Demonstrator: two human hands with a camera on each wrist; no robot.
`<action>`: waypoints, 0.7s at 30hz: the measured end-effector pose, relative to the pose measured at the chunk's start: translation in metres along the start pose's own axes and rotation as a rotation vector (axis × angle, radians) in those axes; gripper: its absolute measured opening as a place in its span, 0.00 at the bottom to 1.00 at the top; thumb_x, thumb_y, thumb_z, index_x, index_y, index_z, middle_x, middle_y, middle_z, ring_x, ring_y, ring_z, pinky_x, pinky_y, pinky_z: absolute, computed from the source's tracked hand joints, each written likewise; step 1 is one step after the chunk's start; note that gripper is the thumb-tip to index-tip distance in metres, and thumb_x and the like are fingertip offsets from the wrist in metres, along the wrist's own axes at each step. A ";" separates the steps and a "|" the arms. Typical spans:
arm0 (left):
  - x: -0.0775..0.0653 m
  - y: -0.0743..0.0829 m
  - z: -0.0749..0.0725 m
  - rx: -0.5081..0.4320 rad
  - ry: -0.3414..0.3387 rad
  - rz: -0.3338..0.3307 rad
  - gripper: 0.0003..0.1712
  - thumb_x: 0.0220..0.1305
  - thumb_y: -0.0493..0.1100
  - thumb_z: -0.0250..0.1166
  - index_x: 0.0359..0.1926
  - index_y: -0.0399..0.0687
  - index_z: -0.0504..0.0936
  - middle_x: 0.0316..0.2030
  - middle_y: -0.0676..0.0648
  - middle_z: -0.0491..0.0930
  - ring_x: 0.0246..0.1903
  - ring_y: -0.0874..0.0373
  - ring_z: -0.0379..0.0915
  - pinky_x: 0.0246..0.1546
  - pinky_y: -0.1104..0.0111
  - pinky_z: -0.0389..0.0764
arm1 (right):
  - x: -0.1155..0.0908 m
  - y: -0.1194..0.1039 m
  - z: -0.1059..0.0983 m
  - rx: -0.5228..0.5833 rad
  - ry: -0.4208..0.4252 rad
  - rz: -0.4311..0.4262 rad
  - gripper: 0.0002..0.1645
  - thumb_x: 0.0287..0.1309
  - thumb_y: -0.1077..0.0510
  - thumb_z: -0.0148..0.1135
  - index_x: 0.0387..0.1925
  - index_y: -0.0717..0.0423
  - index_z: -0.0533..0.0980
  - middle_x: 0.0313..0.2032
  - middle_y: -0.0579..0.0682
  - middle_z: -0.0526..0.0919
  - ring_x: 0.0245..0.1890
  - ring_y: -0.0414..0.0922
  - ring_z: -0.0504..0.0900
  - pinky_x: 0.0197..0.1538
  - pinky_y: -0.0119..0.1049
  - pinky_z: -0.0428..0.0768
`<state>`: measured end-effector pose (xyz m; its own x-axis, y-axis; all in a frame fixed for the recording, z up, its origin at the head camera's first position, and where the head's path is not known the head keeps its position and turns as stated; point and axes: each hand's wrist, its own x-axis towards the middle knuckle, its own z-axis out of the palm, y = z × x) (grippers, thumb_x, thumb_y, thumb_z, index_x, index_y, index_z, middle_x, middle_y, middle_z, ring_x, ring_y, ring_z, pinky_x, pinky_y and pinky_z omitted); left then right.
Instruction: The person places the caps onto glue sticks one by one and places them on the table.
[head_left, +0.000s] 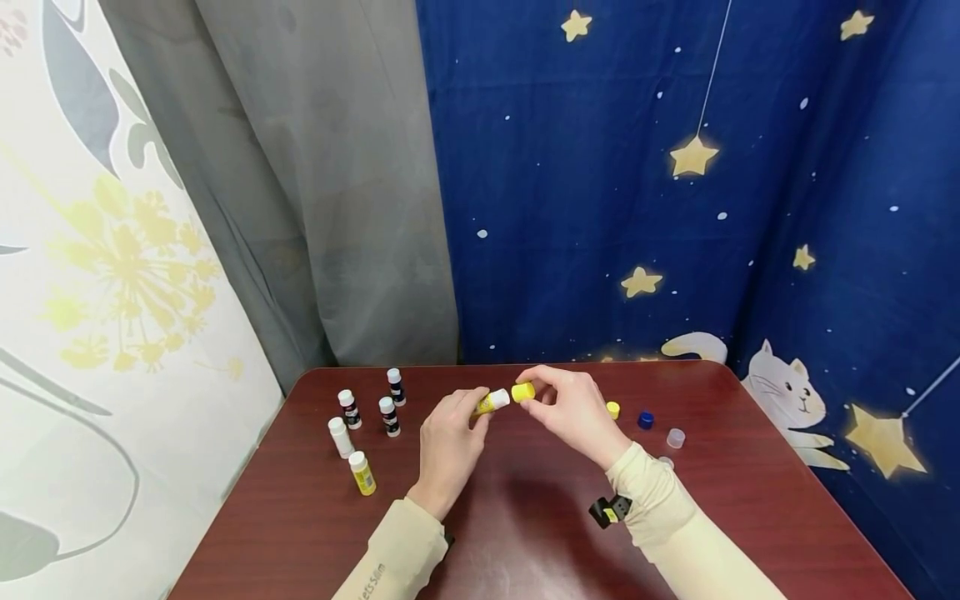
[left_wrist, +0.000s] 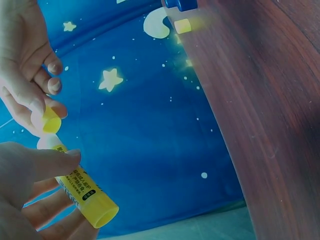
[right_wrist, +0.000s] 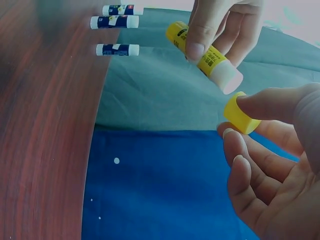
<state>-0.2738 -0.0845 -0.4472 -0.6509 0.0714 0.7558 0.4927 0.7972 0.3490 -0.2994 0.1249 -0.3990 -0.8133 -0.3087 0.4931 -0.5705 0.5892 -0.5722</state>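
My left hand [head_left: 452, 442] grips a yellow glue stick [left_wrist: 82, 187] round its labelled body, its white end tilted up toward the other hand. Between thumb and fingertips my right hand [head_left: 573, 408] pinches a yellow cap [right_wrist: 241, 114]. In the right wrist view the cap sits a short way off the white end of the glue stick [right_wrist: 212, 62], its open side visible in the left wrist view. Both hands are raised over the far middle of the table [head_left: 517, 533].
On the left of the table stand several uncapped glue sticks: dark-labelled ones [head_left: 390, 417], a white one [head_left: 340, 437] and a yellow one [head_left: 363, 473]. Loose caps lie at right: a yellow cap [head_left: 613, 409], a blue cap [head_left: 646, 420] and a clear cap [head_left: 676, 437]. Curtains [head_left: 570, 200] hang behind.
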 end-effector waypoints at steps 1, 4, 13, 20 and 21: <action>0.000 0.000 0.000 0.002 0.005 0.003 0.27 0.48 0.36 0.81 0.51 0.51 0.86 0.44 0.52 0.84 0.41 0.58 0.80 0.43 0.62 0.84 | 0.000 0.000 0.000 0.005 -0.001 0.000 0.14 0.56 0.55 0.75 0.44 0.39 0.83 0.31 0.34 0.83 0.26 0.38 0.79 0.29 0.37 0.79; -0.001 0.001 0.001 0.006 0.015 0.011 0.26 0.48 0.37 0.82 0.51 0.51 0.86 0.44 0.52 0.84 0.41 0.58 0.80 0.43 0.63 0.84 | -0.001 -0.002 0.001 0.020 -0.005 0.005 0.15 0.56 0.55 0.76 0.44 0.39 0.83 0.31 0.34 0.83 0.26 0.37 0.79 0.29 0.36 0.79; -0.002 0.004 0.000 0.015 0.009 0.026 0.24 0.49 0.39 0.82 0.49 0.52 0.86 0.42 0.52 0.83 0.39 0.59 0.79 0.43 0.64 0.84 | -0.002 -0.005 0.003 0.071 -0.018 0.007 0.14 0.56 0.56 0.76 0.44 0.40 0.83 0.30 0.34 0.83 0.26 0.38 0.79 0.30 0.36 0.80; -0.004 0.006 0.000 0.016 0.000 0.020 0.23 0.50 0.40 0.81 0.49 0.53 0.86 0.42 0.52 0.83 0.39 0.59 0.79 0.43 0.64 0.84 | -0.005 -0.007 0.003 0.094 -0.026 0.015 0.14 0.56 0.56 0.76 0.44 0.38 0.83 0.31 0.33 0.83 0.26 0.38 0.79 0.30 0.35 0.80; -0.004 0.007 0.000 0.015 -0.002 0.021 0.23 0.50 0.40 0.81 0.49 0.53 0.86 0.42 0.52 0.83 0.39 0.59 0.79 0.43 0.64 0.84 | -0.005 -0.007 0.003 0.096 -0.027 0.017 0.14 0.56 0.55 0.76 0.44 0.38 0.83 0.31 0.33 0.83 0.26 0.38 0.79 0.30 0.35 0.80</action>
<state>-0.2674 -0.0796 -0.4481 -0.6414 0.0894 0.7619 0.4978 0.8042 0.3247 -0.2919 0.1200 -0.3999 -0.8252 -0.3195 0.4657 -0.5635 0.5203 -0.6416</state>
